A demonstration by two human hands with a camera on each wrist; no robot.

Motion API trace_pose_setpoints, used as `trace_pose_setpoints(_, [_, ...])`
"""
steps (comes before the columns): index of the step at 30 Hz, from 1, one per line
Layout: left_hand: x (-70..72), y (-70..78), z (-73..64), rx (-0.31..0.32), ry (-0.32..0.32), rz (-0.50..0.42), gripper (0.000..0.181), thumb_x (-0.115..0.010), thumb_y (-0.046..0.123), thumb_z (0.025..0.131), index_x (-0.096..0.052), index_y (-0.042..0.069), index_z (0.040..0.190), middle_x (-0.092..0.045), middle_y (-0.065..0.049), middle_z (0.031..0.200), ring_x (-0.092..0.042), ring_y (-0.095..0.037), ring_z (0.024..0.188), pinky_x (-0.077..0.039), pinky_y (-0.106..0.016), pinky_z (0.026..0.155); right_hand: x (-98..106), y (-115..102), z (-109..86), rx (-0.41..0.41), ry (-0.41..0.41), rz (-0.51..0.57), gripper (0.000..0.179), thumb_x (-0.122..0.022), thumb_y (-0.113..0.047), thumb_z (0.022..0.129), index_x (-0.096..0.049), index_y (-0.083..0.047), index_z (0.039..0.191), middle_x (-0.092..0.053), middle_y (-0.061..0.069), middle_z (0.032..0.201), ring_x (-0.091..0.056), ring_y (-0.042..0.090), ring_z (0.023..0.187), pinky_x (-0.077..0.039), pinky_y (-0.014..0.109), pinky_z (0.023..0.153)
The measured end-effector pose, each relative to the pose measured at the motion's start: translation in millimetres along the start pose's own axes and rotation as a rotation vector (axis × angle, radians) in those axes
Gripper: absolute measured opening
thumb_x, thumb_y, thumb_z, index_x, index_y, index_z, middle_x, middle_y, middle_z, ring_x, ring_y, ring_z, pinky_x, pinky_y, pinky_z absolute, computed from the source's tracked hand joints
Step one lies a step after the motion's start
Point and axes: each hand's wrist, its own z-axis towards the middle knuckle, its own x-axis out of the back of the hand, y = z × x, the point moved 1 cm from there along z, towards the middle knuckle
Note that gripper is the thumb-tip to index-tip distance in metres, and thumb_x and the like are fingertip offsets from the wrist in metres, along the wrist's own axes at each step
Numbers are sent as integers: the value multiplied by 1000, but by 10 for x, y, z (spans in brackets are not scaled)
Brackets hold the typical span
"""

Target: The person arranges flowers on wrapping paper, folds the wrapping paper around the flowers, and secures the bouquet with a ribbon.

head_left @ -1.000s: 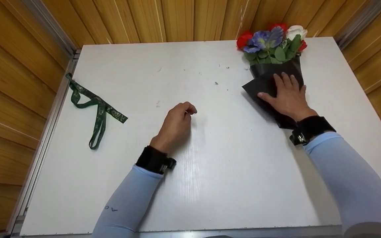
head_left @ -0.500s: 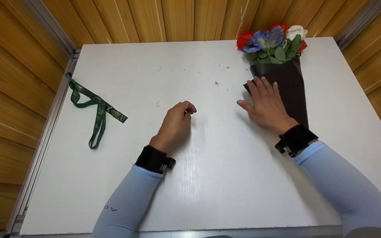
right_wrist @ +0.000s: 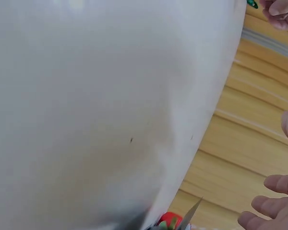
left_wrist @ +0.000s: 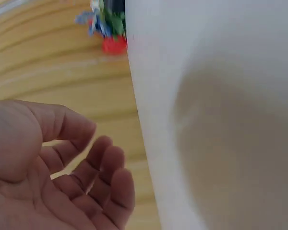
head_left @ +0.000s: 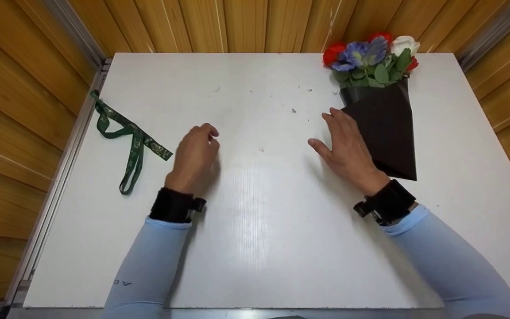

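Note:
A bouquet [head_left: 370, 60] of red, blue and white flowers with green leaves lies at the back right, its stems hidden inside black wrapping paper [head_left: 385, 128]. Beside the wrap's left edge is my right hand [head_left: 350, 148], fingers extended and thumb spread, holding nothing; whether it touches the paper I cannot tell. Loosely curled and holding nothing, my left hand [head_left: 195, 155] is just right of a green patterned ribbon [head_left: 135, 137]. That ribbon lies in loops on the left of the table. In the left wrist view the left fingers [left_wrist: 117, 187] bend around bare air.
Everything lies on a white table [head_left: 255, 239] with small dark specks [head_left: 294, 110] toward the back. Wood-panelled walls [head_left: 241, 26] stand behind it and at both sides. A metal rail [head_left: 67, 155] runs along the left edge.
My right hand has come off the top of the black wrap and shifted left; the folded-out paper flap now lies flat. My left hand has moved left toward the ribbon.

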Motion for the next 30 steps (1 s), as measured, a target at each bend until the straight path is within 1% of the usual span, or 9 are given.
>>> trace_pose_setpoints(4, [347, -329, 61, 100, 133, 90, 29, -48, 10, 101, -65, -1, 122, -63, -22, 110, -60, -39, 101, -49, -49, 83, -60, -72, -83, 61, 59, 26, 60, -69, -29, 101, -49, 6, 145, -43, 27, 154, -36, 42, 144, -35, 56, 116])
trace_pose_setpoints(8, [659, -630, 113, 272, 222, 148, 36, -47, 11, 101, -59, -9, 128, -59, -31, 120, -54, -48, 113, -47, -59, 87, -135, -116, -126, 97, 79, 39, 49, -71, -22, 99, -56, 7, 136, -49, 27, 148, -41, 43, 140, -38, 53, 113])
trace_pose_setpoints(12, [864, -898, 163, 476, 191, 161, 55, -43, 23, 104, -41, -17, 143, -48, -40, 136, -44, -56, 127, -41, -68, 99, -201, -153, -147, 91, 56, 37, 41, -71, -18, 98, -61, 7, 129, -54, 26, 143, -45, 43, 136, -37, 51, 114])
trace_pose_setpoints(15, [907, -1061, 190, 548, 107, 175, 62, -44, 30, 106, -41, -20, 143, -45, -43, 140, -41, -60, 130, -39, -69, 101, -241, -179, -157, 71, 11, 37, 38, -70, -18, 98, -64, 6, 127, -57, 25, 140, -47, 42, 135, -36, 49, 115])
trace_pose_setpoints(17, [895, -1121, 196, 520, 91, 196, 53, -46, 27, 105, -54, -18, 132, -53, -42, 132, -48, -59, 123, -45, -68, 95, -269, -197, -156, 53, -30, 42, 36, -68, -18, 99, -65, 6, 126, -58, 25, 139, -47, 41, 134, -36, 48, 115])
trace_pose_setpoints(19, [861, -1112, 193, 450, 121, 209, 40, -47, 20, 103, -66, -14, 115, -63, -37, 117, -57, -55, 110, -50, -62, 82, -292, -213, -149, 42, -56, 47, 35, -67, -19, 100, -65, 5, 125, -60, 24, 137, -49, 40, 133, -37, 48, 115])
trace_pose_setpoints(21, [796, -1015, 191, 366, 156, 187, 32, -47, 14, 101, -70, -8, 101, -68, -29, 102, -62, -47, 96, -50, -53, 70, -314, -225, -135, 36, -71, 49, 32, -67, -18, 100, -67, 4, 122, -63, 23, 133, -52, 40, 130, -39, 47, 113])
trace_pose_setpoints(23, [712, -841, 187, 287, 137, 133, 27, -49, 15, 101, -69, -3, 100, -68, -23, 97, -64, -39, 90, -49, -45, 67, -333, -247, -116, 32, -76, 52, 29, -67, -17, 100, -69, 4, 119, -66, 21, 129, -54, 38, 127, -41, 46, 111])
trace_pose_setpoints(30, [301, 36, 87, 32, -205, -72, 23, -57, 23, 104, -68, 9, 117, -69, -9, 107, -63, -25, 91, -52, -39, 77, -435, -493, 9, 82, -101, 101, 31, -68, -16, 99, -66, 2, 124, -69, 17, 127, -58, 35, 124, -40, 46, 115])
